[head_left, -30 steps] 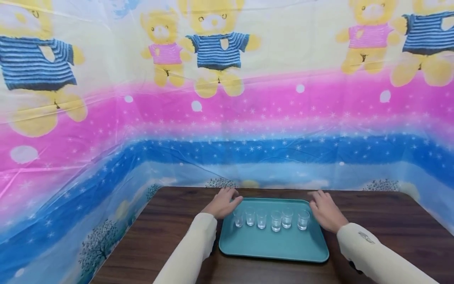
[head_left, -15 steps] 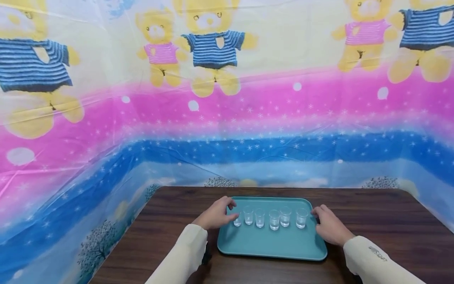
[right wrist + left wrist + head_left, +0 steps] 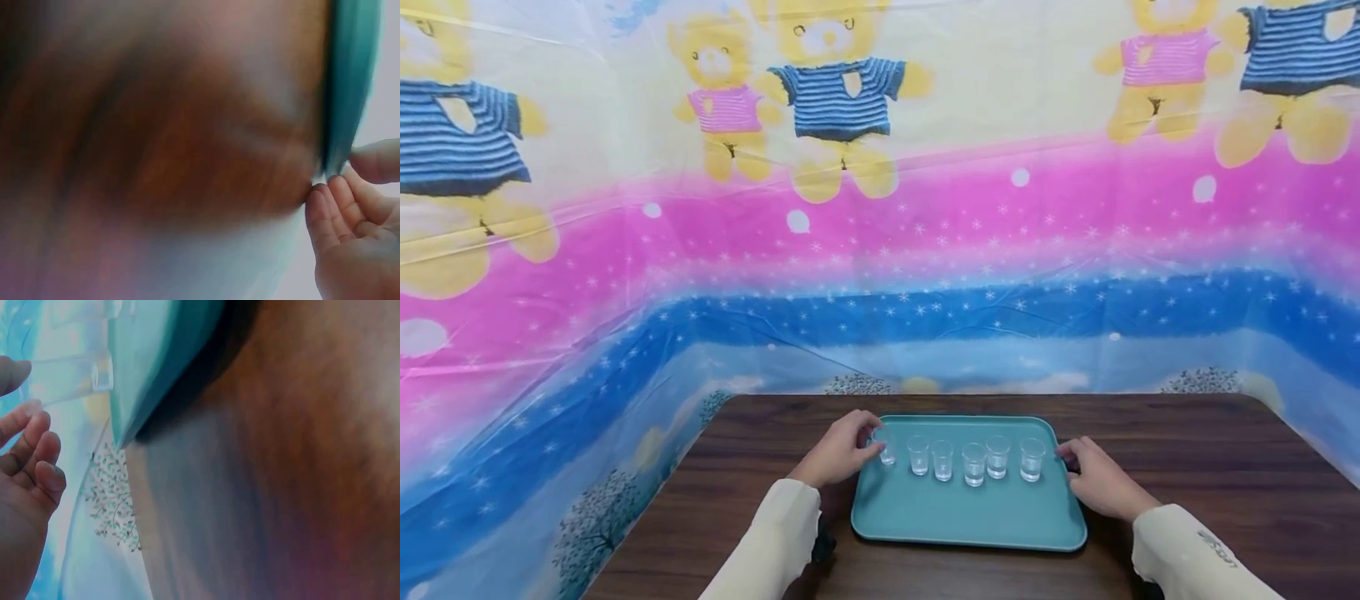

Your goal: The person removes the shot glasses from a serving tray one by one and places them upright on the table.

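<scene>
A teal tray [image 3: 970,521] bears several small clear shot glasses in an uneven row, with what looks like clear liquid low in them. My left hand [image 3: 838,450] pinches the leftmost shot glass [image 3: 887,454] between thumb and fingers, at the tray's left rim. In the left wrist view that shot glass [image 3: 72,378] has its base close to or on the tray; contact is unclear. At the tray's right edge, my right hand [image 3: 1101,477] holds the rim, thumb on one side and fingers on the other in the right wrist view. Another shot glass [image 3: 1031,460] stands nearest it.
The tray lies on a dark wooden table [image 3: 1217,467] with rounded far corners. Beyond its edges hangs a cloth [image 3: 970,317] printed with bears. The other glasses, such as the middle shot glass [image 3: 974,465], stand close together.
My left hand has come down from the tray's far left corner, taken the leftmost shot glass and shifted it left, away from its neighbour. My right hand has drawn nearer and gripped the tray's right rim.
</scene>
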The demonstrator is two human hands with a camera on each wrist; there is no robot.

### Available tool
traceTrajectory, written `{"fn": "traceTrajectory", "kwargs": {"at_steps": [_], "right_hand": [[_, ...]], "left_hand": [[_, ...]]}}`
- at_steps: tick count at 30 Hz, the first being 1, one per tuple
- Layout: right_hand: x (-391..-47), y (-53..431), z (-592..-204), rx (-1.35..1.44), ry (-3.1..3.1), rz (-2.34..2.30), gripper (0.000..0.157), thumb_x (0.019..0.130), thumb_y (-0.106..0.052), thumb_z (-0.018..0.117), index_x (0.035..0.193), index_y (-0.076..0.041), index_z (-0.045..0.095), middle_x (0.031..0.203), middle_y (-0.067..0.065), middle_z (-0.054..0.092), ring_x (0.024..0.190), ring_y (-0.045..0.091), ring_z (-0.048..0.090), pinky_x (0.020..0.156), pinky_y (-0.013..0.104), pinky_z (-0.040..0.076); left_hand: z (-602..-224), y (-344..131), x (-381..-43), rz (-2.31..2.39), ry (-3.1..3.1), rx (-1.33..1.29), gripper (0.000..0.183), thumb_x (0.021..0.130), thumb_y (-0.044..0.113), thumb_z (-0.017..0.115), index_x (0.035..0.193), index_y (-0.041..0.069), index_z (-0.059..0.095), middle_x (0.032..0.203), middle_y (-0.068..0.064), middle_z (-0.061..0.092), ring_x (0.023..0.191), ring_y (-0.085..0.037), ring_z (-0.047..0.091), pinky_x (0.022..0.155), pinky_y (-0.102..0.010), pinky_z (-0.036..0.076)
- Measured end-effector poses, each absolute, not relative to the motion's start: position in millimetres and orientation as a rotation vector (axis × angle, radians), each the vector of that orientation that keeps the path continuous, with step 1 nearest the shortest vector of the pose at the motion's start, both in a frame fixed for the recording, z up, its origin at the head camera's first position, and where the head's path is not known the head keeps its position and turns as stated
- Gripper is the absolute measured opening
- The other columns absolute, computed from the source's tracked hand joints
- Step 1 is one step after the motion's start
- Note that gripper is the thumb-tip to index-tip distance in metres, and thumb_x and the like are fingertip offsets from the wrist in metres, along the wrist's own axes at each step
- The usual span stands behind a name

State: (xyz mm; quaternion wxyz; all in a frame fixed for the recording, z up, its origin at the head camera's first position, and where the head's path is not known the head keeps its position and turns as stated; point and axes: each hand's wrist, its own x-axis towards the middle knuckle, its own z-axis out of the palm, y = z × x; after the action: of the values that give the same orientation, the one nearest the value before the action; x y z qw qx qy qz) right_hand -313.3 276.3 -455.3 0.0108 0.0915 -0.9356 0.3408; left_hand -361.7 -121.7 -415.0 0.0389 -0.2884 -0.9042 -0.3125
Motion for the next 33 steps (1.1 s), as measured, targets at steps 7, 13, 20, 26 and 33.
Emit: {"fn": "traceTrajectory", "kwargs": {"at_steps": [7, 13, 20, 26, 33], "right_hand": [[-317, 280, -455, 0.282, -2.933, 1.174, 0.033, 0.090, 0.004, 0.051, 0.122, 0.009, 0.051, 0.108, 0.015, 0.050, 0.098, 0.029, 0.052, 0.079, 0.046, 0.045], [-314, 288, -458, 0.307, -2.916, 1.251, 0.036, 0.090, 0.002, 0.055, 0.125, 0.007, 0.052, 0.114, 0.017, 0.049, 0.102, 0.033, 0.051, 0.082, 0.048, 0.044], [-310, 292, -462, 0.290, -2.897, 1.336, 0.037, 0.091, 0.001, 0.056, 0.127, 0.004, 0.052, 0.117, 0.018, 0.049, 0.105, 0.034, 0.051, 0.084, 0.049, 0.044], [-308, 296, -467, 0.232, -2.883, 1.407, 0.038, 0.091, -0.002, 0.057, 0.129, 0.003, 0.051, 0.120, 0.017, 0.048, 0.110, 0.036, 0.049, 0.086, 0.050, 0.043], [-310, 297, -467, 0.227, -2.844, 1.460, 0.039, 0.092, -0.006, 0.059, 0.130, 0.003, 0.051, 0.121, 0.017, 0.048, 0.112, 0.037, 0.049, 0.086, 0.049, 0.044]], "left_hand": [[-411, -140, -369, -0.970, -2.734, -0.674, 0.021, 0.093, 0.012, 0.061, 0.110, 0.001, 0.057, 0.091, -0.006, 0.051, 0.075, -0.015, 0.049, 0.066, -0.033, 0.044], [-418, -152, -375, -0.961, -2.784, -0.580, 0.022, 0.093, 0.011, 0.060, 0.112, -0.001, 0.056, 0.094, -0.010, 0.052, 0.079, -0.017, 0.050, 0.068, -0.035, 0.045], [-428, -155, -380, -0.921, -2.847, -0.493, 0.025, 0.094, 0.011, 0.059, 0.116, 0.000, 0.056, 0.095, -0.007, 0.051, 0.081, -0.017, 0.051, 0.070, -0.035, 0.046], [-431, -151, -385, -0.909, -2.878, -0.487, 0.026, 0.095, 0.011, 0.058, 0.119, 0.002, 0.056, 0.096, -0.006, 0.050, 0.081, -0.017, 0.051, 0.067, -0.033, 0.046], [-430, -148, -391, -0.914, -2.831, -0.497, 0.029, 0.094, 0.008, 0.059, 0.122, 0.000, 0.056, 0.095, -0.006, 0.050, 0.082, -0.018, 0.053, 0.066, -0.033, 0.047]]}}
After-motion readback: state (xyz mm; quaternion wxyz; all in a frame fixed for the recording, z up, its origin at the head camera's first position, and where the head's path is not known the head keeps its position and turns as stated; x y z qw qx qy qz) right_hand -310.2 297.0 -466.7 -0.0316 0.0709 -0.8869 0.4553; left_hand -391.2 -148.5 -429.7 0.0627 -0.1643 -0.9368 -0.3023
